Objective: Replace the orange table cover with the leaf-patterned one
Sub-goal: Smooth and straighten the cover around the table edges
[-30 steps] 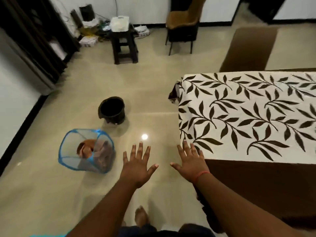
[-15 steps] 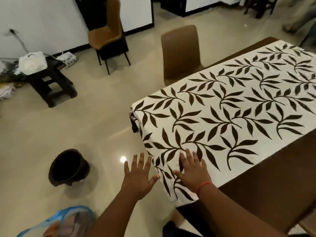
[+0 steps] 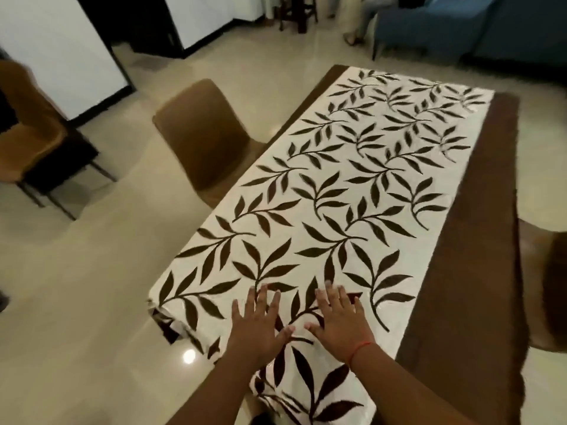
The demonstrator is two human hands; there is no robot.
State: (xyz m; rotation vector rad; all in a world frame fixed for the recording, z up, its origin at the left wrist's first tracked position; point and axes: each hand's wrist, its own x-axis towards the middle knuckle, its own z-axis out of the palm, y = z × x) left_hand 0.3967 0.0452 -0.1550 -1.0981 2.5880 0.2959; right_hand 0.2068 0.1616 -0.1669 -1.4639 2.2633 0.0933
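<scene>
Leaf-patterned cover [image 3: 352, 194] runs lengthwise from lower centre toward upper right; left hand [image 3: 256, 326] and right hand [image 3: 339, 320] flat, fingers spread, on it.

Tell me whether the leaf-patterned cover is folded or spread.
Spread: the leaf-patterned cover lies flat along the table, near end draping over, both hands flat on it.

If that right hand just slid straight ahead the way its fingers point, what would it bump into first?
Probably nothing: the right hand lies flat on the leaf-patterned cover, and only bare cloth shows ahead up to the table's far end.
</scene>
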